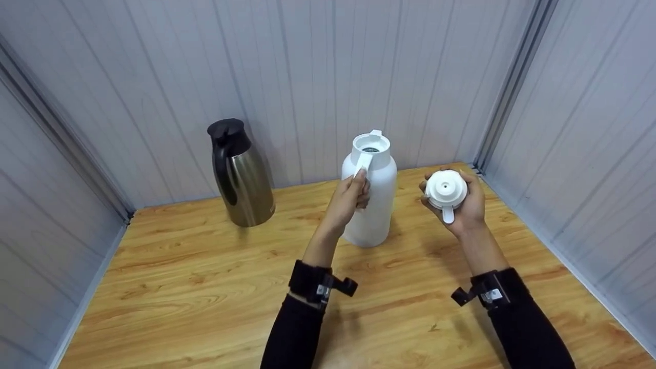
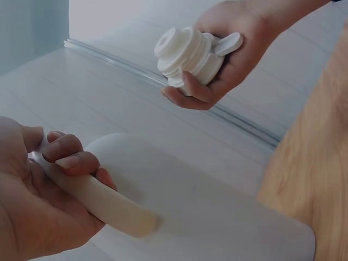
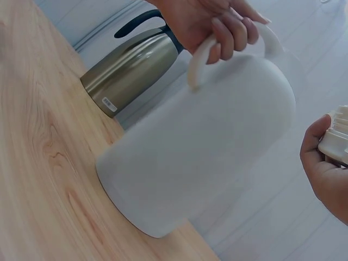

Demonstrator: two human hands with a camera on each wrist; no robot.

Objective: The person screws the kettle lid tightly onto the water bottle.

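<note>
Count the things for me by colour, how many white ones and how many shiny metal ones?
White: 2, the tall white plastic jug with a handle and the round white plastic lid
Shiny metal: 1, the steel jug with a black lid and handle
Total: 3

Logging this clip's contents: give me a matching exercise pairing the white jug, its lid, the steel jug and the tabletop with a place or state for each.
Things:
1. white jug
2. white lid
3. steel jug
4. wooden table

Places or states:
A. held in the right hand, off its jug
B. stands untouched at the back left, black top on
C. open at the top, handle gripped by the left hand
D. bears both jugs

Pairs: 1-C, 2-A, 3-B, 4-D
</note>
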